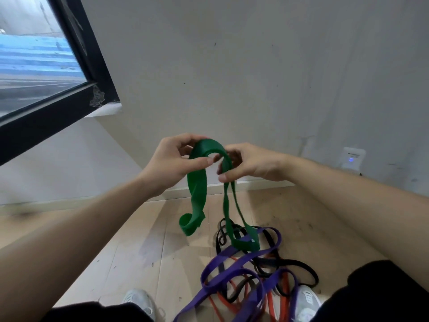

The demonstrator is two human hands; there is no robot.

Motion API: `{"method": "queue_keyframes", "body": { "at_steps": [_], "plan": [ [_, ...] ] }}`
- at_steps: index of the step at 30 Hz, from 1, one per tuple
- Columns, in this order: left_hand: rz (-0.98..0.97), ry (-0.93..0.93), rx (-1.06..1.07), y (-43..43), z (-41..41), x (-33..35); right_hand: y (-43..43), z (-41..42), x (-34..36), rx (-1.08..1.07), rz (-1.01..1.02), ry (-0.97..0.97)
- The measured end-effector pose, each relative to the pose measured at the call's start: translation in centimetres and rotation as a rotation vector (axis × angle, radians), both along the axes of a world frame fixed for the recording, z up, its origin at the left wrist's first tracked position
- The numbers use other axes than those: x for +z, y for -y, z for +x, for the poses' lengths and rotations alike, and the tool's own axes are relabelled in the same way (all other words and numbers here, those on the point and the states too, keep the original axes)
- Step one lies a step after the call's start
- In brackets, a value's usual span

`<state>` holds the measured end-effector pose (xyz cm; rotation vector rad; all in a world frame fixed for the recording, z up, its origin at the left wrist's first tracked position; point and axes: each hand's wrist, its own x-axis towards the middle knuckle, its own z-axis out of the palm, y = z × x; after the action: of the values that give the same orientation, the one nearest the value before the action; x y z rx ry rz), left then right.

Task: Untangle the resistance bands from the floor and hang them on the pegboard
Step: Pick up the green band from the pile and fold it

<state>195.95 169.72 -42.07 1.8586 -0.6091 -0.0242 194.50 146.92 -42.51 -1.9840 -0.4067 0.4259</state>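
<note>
The green band I hold looks like smooth, matt rubber, and the purple band, red band and black band show the same dull finish. The floor is pale, scuffed wood-look board; the wall is matt paint.

At centre hangs the raised band, its lower end on the tangled pile at 6 o'clock on the floor, between our shoes; the window sits at 10 o'clock.

A wide green band arches up, twisted, its ends trailing down. Purple bands, black bands and red bands lie tangled on the floor.
</note>
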Motion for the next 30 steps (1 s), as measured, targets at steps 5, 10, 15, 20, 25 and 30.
{"method": "queue_keyframes", "body": {
  "at_steps": [5, 10, 15, 20, 25, 30],
  "plan": [
    [0.018, 0.070, 0.042, 0.0, -0.1, 0.1, -1.9, 0.3, 0.3, -0.071, 0.176, 0.091],
    [0.134, -0.104, -0.047, -1.3, 0.3, -0.6, -1.9, 0.3, 0.9, -0.108, 0.171, 0.138],
    [0.220, -0.204, -0.083, -1.7, 0.5, -1.6, -2.2, 0.4, 1.2, -0.189, 0.216, 0.203],
    [0.256, -0.246, -0.136, -2.5, 1.1, -2.0, -1.0, 0.8, 1.6, -0.280, 0.294, 0.218],
    [0.269, -0.202, -0.066, -3.3, 1.8, -2.5, 0.6, 1.1, 0.9, -0.316, 0.240, 0.204],
    [0.246, -0.094, -0.012, -3.6, 2.0, -2.0, 1.9, 1.2, -0.5, -0.183, -0.064, 0.092]
  ]
}}
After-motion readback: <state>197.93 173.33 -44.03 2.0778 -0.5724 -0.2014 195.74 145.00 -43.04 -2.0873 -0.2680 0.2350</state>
